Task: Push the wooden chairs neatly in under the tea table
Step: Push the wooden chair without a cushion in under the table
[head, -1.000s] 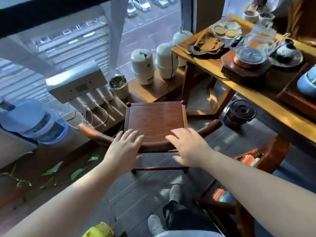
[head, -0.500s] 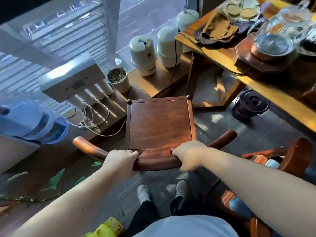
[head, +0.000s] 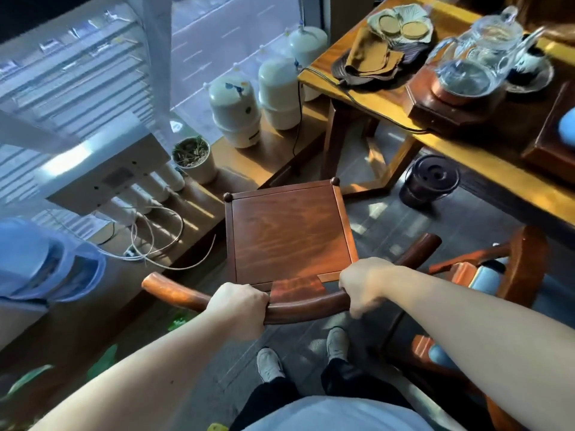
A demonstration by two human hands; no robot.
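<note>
Two chairs are in sight: one chair (head: 289, 234) directly ahead of the person, and a second chair (head: 510, 269) off to the right of their right fingers, with blue cushions. One table (head: 389, 104) stands beyond the fingers, up and to the right; the near chair's seat sits just short of its leg, not under the top. Three white tanks (head: 235, 112) line the ledge farther out, one glass kettle (head: 476, 62) rests on the table, and one dark bucket (head: 427, 181) stands on the floor below it.

Both arms reach forward, nearly straight. The left hand (head: 238, 309) and right hand (head: 362, 284) each curl knuckles-up around the chair's curved back rail, fingers wrapped tight and pressed together, one either side of the centre splat.
</note>
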